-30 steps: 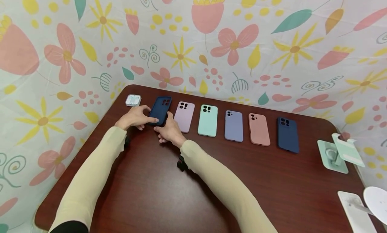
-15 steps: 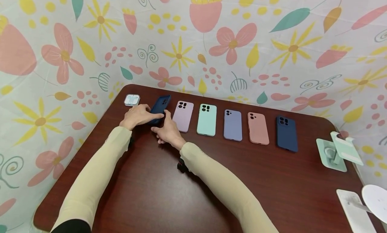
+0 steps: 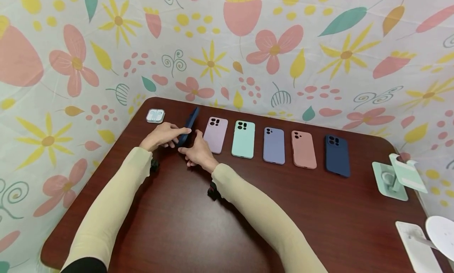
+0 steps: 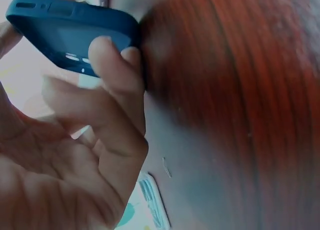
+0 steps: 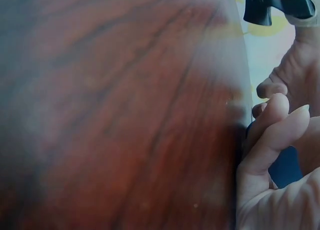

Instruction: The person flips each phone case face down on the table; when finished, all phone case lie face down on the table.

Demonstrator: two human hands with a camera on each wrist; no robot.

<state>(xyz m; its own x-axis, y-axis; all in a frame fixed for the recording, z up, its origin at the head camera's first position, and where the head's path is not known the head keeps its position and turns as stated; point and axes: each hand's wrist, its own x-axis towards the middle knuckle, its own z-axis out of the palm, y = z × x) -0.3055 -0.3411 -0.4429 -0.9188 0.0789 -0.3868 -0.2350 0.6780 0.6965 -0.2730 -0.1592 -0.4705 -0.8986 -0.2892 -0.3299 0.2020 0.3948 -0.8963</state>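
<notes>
A dark blue phone case (image 3: 192, 118) is tipped up on its long edge at the table's far left. My left hand (image 3: 162, 136) grips its near half, thumb over the upper edge. In the left wrist view, the case's hollow inside (image 4: 65, 37) faces that hand, with fingertips against it. My right hand (image 3: 199, 150) lies at the case's near end, its thumb close to the corner and the index finger stretched out apart from it. The right wrist view shows a piece of blue case (image 5: 286, 167) behind the right hand's fingers; contact there is hard to tell.
To the right runs a row of phone cases: lilac (image 3: 215, 135), mint (image 3: 243, 140), periwinkle (image 3: 274, 146), pink (image 3: 304, 150) and dark blue (image 3: 337, 155). Boxed earphones (image 3: 155, 116) lie at the left edge. A mint stand (image 3: 390, 180) and a white stand (image 3: 416, 245) occupy the right side.
The blue case has gone from nearly flat to standing steeply on its long edge, turned by my left hand. My right index finger has come away from its side. The other cases stay put.
</notes>
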